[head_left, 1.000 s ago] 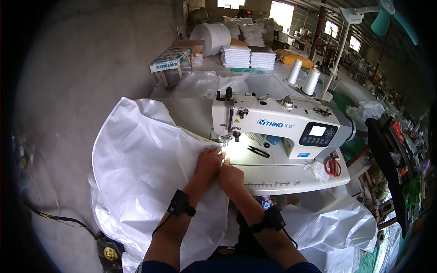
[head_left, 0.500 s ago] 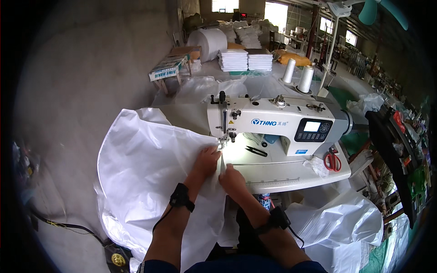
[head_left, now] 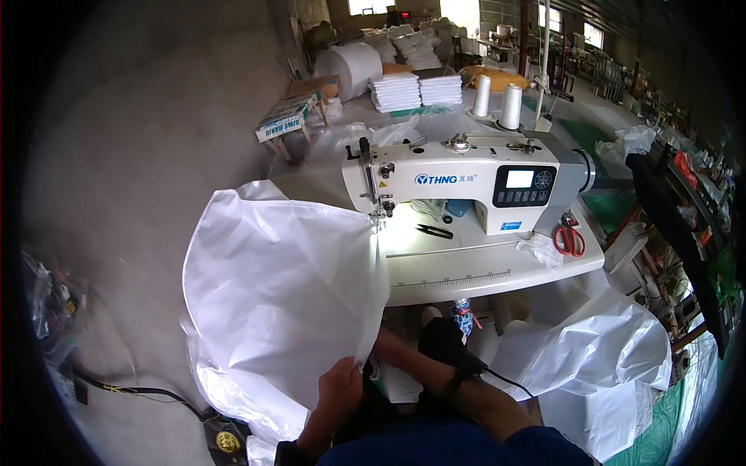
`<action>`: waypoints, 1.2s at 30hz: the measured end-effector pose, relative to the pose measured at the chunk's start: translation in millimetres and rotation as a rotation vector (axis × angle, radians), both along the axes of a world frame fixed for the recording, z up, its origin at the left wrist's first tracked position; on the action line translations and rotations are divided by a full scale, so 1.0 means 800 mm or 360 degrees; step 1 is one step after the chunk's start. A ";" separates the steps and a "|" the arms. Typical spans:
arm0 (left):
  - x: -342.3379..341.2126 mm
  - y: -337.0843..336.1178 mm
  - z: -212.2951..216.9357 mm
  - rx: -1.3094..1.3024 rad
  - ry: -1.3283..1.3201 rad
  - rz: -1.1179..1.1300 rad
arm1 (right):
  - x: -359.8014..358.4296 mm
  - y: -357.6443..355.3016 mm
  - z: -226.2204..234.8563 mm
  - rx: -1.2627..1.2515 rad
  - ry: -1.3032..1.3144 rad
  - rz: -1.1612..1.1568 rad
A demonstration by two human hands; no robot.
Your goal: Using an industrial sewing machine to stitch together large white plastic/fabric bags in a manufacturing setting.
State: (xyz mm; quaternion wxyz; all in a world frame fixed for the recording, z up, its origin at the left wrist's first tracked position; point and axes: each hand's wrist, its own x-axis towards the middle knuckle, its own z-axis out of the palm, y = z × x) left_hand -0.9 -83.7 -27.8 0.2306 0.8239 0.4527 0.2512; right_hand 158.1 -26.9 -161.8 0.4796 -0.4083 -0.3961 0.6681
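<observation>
A large white plastic sheet (head_left: 287, 272) hangs off the left of the sewing machine (head_left: 458, 179), its upper right corner at the needle and presser foot (head_left: 381, 213). My left hand (head_left: 342, 384) is closed on the sheet's lower right edge, close to my body. Just beside it, my right hand (head_left: 386, 347) reaches in from the right at the same edge; its fingers are hidden behind the sheet. Black thread snips (head_left: 434, 231) lie on the lit machine bed, and red-handled scissors (head_left: 569, 239) lie at its right end.
Two white thread cones (head_left: 510, 107) stand behind the machine. More white sheeting (head_left: 590, 342) hangs at the lower right. Stacks of folded white sheets (head_left: 395, 92) and a big white roll (head_left: 350, 70) sit at the back. A black cable (head_left: 140, 391) runs along the floor at left.
Both hands have moved from beside the needle down toward my body, along the sheet's edge. The sheet's right edge now hangs closer to the bed's front. The view has shifted slightly.
</observation>
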 end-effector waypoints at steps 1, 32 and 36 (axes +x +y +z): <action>-0.003 0.003 0.021 -0.0049 -0.0053 -0.0009 | -0.025 0.009 -0.004 -0.0097 0.0152 0.0029; -0.042 -0.002 -0.043 -0.0101 0.0533 0.0082 | -0.071 -0.135 0.015 -0.0390 -0.0108 0.0492; -0.061 -0.008 -0.042 -0.0038 0.0325 -0.0010 | -0.069 -0.150 0.016 -0.0299 -0.0055 0.0790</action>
